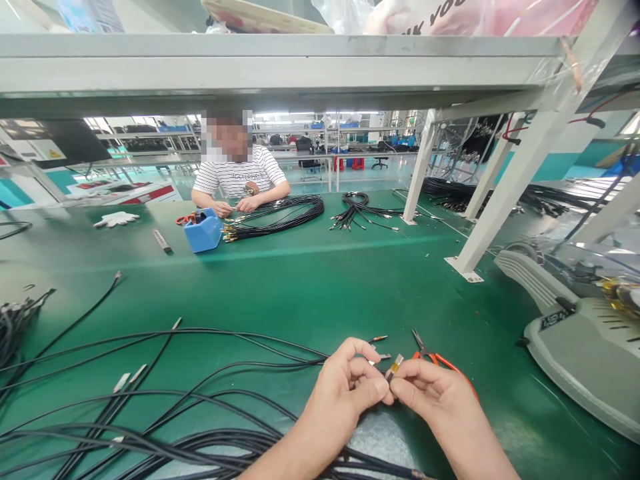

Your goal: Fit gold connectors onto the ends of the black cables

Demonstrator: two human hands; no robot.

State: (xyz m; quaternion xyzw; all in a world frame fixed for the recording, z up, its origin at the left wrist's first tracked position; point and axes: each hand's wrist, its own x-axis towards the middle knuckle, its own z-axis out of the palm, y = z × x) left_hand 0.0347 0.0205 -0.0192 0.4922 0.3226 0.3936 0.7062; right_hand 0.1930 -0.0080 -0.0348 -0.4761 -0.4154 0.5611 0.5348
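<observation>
My left hand [353, 387] is closed, thumb against fingers, around the end of a black cable [295, 363]. Close against it, my right hand [430, 393] pinches the same cable end, where a silver connector with yellowish tape [397, 363] sticks up between the fingertips. Another cable tip [377, 339] shows just beyond my left fingers. Scissors-like cutters with orange handles [437, 359] lie on the green table right behind my right hand, partly covered by it. A bundle of black cables [200, 443] spreads under and left of my left forearm.
A grey-green machine [590, 353] stands at the right. Across the table [280, 287] a co-worker [240, 177] handles cables beside a blue bin [203, 233]. A coil of black cables [305, 213], a white glove [117, 219] and white shelf posts [495, 207] are there too.
</observation>
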